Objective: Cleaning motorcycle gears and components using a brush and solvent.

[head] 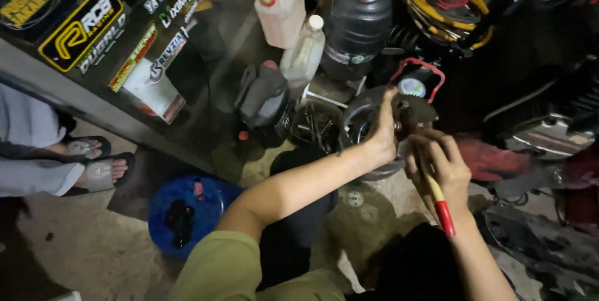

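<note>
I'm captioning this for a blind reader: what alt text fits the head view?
Seen from above, the left hand steadies a round dark metal part while the right hand works on it with a red-and-yellow-handled tool. Oil bottles and a blue basin stand on the workshop floor.

Surface: grimy concrete floor [93, 257], stained and dusty
On it, left: round blue container [187, 212]
On it, top: dark oil jug [265, 104], white bottle [304, 51], large black bottle [357, 23], tray of small metal parts [317, 126]
Far left: sandalled feet [93, 162] of another person
</note>
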